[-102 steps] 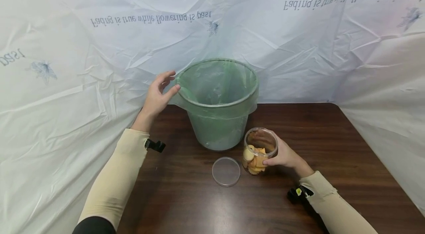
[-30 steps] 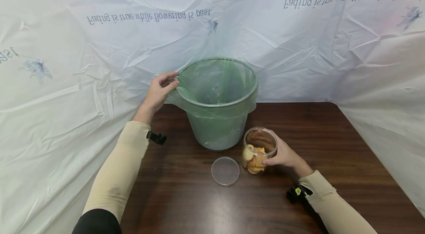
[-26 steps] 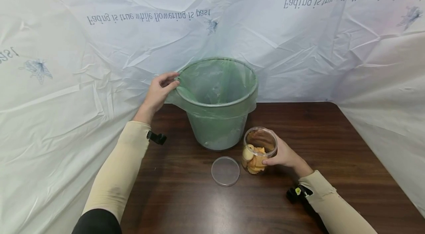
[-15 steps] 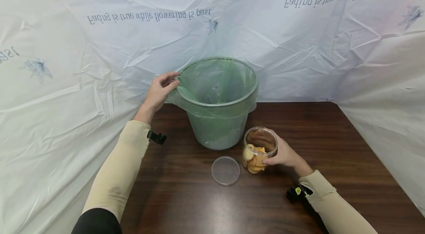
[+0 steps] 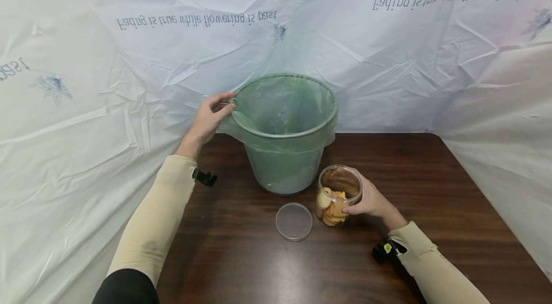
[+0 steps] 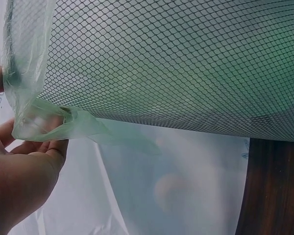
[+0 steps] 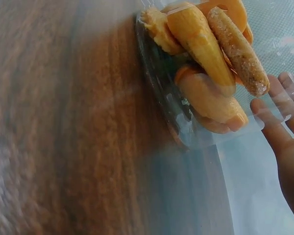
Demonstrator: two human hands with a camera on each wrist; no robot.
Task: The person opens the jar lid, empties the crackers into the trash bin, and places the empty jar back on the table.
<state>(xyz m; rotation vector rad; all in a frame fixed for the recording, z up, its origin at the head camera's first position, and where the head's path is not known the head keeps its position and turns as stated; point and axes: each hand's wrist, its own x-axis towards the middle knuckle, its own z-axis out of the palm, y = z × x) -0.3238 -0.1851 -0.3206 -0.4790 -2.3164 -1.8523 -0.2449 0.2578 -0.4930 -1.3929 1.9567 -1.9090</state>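
A mesh trash bin stands on the table, lined with a thin green bin liner folded over its rim. At the rim's left side, my left hand holds the liner's edge; in the left wrist view some fingers are partly behind the translucent film. My right hand grips a clear plastic jar, uncovered and upright on the table, from its right side. Inside lie several yellowish biscuit-like pieces, one sugar-coated in the right wrist view. The round clear lid lies left of the jar.
The dark wooden table has its right edge beyond my right arm. A white printed plastic sheet hangs behind and on both sides, close behind the bin.
Since the earliest frame, my left hand has come in against the bin's rim and taken the liner's edge. The right hand, jar and lid stay in place; the view shifts slightly.
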